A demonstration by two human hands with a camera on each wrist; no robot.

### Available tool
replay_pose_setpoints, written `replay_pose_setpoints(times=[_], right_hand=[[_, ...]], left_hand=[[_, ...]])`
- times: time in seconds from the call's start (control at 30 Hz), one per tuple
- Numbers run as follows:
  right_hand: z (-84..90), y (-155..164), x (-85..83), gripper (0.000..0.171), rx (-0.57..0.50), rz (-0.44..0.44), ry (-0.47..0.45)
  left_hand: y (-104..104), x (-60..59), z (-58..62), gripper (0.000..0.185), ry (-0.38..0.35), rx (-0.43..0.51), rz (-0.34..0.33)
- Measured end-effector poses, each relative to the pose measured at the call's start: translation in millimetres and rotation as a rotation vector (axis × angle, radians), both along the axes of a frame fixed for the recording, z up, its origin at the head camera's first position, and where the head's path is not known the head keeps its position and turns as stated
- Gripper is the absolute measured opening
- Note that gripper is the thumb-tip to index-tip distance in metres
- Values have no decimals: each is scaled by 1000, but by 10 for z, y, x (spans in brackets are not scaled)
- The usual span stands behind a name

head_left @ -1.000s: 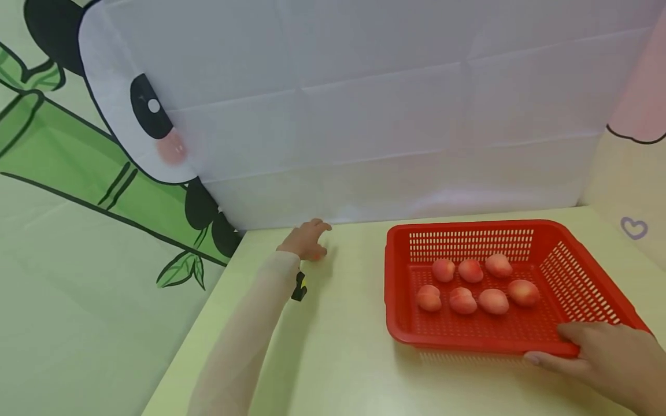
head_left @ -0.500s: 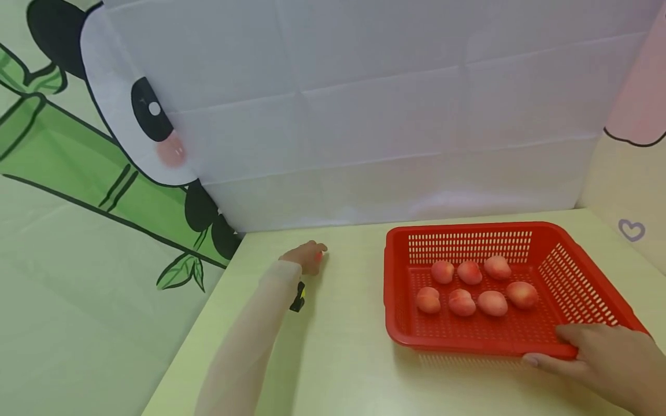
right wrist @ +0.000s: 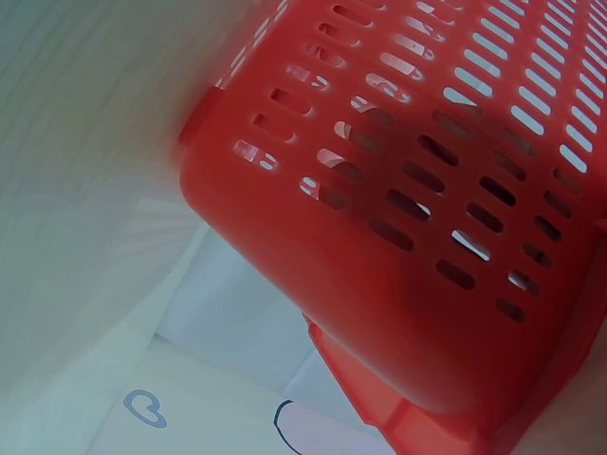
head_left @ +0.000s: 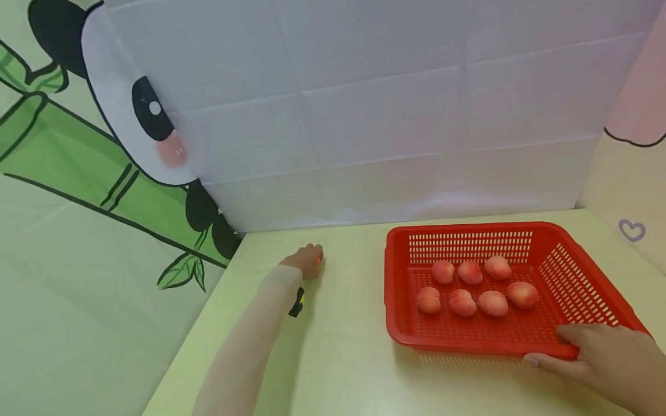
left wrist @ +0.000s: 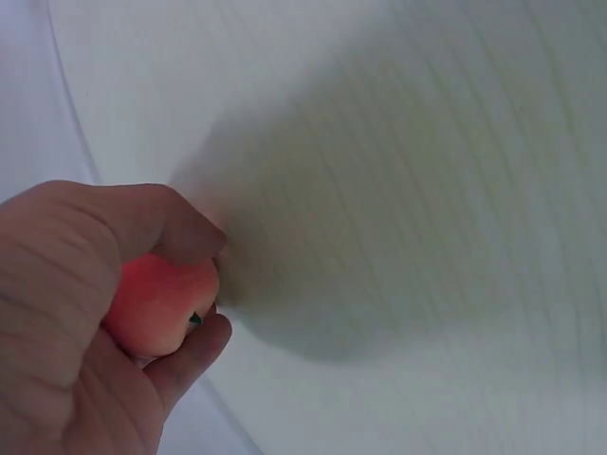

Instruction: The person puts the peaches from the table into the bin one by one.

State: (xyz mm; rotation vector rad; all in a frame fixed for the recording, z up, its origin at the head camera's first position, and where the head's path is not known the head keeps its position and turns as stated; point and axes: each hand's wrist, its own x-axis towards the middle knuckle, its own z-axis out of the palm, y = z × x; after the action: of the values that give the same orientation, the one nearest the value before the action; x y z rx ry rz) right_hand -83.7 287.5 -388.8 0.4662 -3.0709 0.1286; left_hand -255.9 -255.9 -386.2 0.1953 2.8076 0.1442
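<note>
My left hand (head_left: 307,259) is out over the pale table near the back wall, fingers curled round a small pink-red peach (left wrist: 156,301); in the head view only a sliver of the peach (head_left: 316,261) shows between the fingers. My right hand (head_left: 598,352) grips the near right rim of a red perforated basket (head_left: 400,329), thumb under the edge and fingers over it. Several pink peaches (head_left: 470,271) lie in two rows on the basket floor. The right wrist view shows only the basket's slotted wall (right wrist: 408,237) from close below.
A white cloth backdrop (head_left: 364,115) closes the back of the table, with a panda and bamboo print (head_left: 78,144) on the left. The table's left edge (head_left: 198,323) runs close to my left forearm. A heart print (head_left: 632,229) marks the right wall.
My left hand has drawn back from the backdrop toward me and its fingers have closed round the peach. The right hand and the basket have stayed put.
</note>
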Motion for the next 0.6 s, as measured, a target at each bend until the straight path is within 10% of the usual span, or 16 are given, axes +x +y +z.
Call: replay_pose_setpoints(times=[0.27, 0.6], right_hand=[[2, 2, -3, 55, 1, 8, 2], [6, 7, 0, 56, 0, 9, 7]], left_hand=[[23, 72, 114, 30, 24, 68, 25], [192, 144, 477, 28, 217, 34, -136]])
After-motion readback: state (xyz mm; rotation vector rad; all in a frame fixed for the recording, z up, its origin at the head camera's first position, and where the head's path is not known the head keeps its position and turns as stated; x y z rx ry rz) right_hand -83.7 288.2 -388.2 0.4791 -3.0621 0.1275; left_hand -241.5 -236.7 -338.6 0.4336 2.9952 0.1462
